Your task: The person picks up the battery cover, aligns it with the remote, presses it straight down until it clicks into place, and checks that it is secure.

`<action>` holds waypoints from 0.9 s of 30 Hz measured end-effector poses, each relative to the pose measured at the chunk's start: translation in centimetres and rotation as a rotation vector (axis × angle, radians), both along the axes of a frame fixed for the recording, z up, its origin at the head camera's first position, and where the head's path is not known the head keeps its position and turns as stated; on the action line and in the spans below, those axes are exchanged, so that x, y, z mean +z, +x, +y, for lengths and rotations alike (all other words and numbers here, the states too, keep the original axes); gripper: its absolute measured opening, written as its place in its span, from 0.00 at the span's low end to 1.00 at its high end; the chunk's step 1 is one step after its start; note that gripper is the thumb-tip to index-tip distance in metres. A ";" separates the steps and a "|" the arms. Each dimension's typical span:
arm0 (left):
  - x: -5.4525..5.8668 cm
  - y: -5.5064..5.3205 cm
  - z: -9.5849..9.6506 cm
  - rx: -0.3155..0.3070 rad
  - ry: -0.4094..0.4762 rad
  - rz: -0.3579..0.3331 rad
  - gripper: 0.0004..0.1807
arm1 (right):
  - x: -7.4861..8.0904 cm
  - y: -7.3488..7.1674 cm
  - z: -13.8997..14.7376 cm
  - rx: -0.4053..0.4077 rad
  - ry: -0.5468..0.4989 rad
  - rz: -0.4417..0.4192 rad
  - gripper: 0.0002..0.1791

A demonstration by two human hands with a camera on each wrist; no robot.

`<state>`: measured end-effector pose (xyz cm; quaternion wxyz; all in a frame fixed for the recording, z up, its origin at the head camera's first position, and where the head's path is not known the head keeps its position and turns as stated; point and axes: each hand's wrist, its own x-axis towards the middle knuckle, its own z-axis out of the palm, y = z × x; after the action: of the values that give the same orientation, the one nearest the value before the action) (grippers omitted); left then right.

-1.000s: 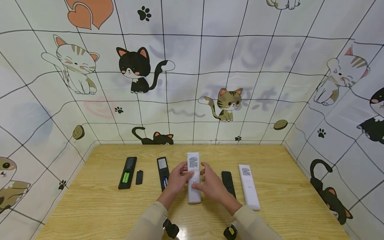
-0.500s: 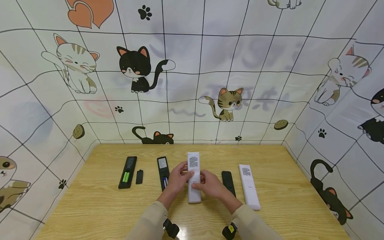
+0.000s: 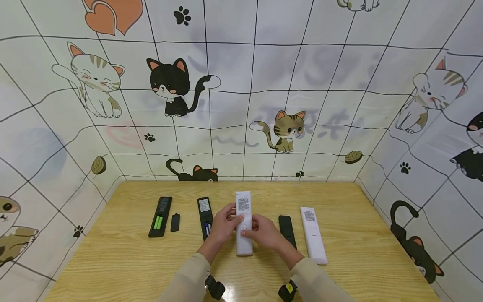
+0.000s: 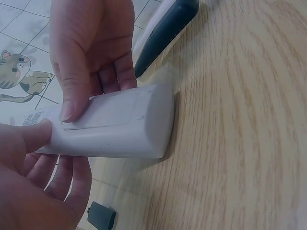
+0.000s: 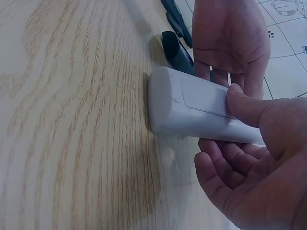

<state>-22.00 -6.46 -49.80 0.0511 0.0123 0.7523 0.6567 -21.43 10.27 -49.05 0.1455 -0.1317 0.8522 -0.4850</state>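
Observation:
A white remote control [image 3: 244,247] lies lengthwise between both hands, its back with a printed label facing up. My left hand [image 3: 222,224] grips its left edge, thumb on the back and fingers along the side. On the opposite edge, my right hand [image 3: 266,232] holds it, with the thumb pressing by the end of the battery cover [image 5: 204,98]. That cover sits in place in both wrist views. In the left wrist view, the near end of the white remote [image 4: 120,134] is close to the wood; whether it touches is unclear.
Left on the wooden table [image 3: 132,268] are a black remote [image 3: 160,217] with green batteries, a loose black cover [image 3: 175,223], and another open black remote [image 3: 204,214] partly behind my left hand. To the right lie a black remote [image 3: 287,228] and a second white remote [image 3: 314,235].
The fingers of my right hand have drawn down along the right edge of the white remote, while its thumb keeps its spot. My left hand and the remote stay nearly still.

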 end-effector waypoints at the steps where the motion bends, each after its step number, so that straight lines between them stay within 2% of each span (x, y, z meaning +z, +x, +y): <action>1: 0.0 0.0 0.0 0.001 -0.002 0.000 0.28 | -0.1 0.0 0.0 0.000 0.003 0.003 0.22; 13: 0.0 -0.1 0.1 0.003 0.004 -0.014 0.28 | -0.1 -0.1 0.1 -0.008 0.011 -0.007 0.22; 19: 0.0 -0.1 0.1 0.003 0.012 -0.023 0.29 | 0.1 0.1 0.0 -0.017 0.027 0.021 0.20; 27: 0.1 0.0 0.3 0.014 0.002 -0.025 0.30 | -0.3 -0.4 0.0 -0.020 0.056 0.021 0.20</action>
<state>-21.96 -6.18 -49.67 0.0562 -0.0012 0.7510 0.6580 -21.78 10.26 -49.35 0.1352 -0.1239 0.8683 -0.4609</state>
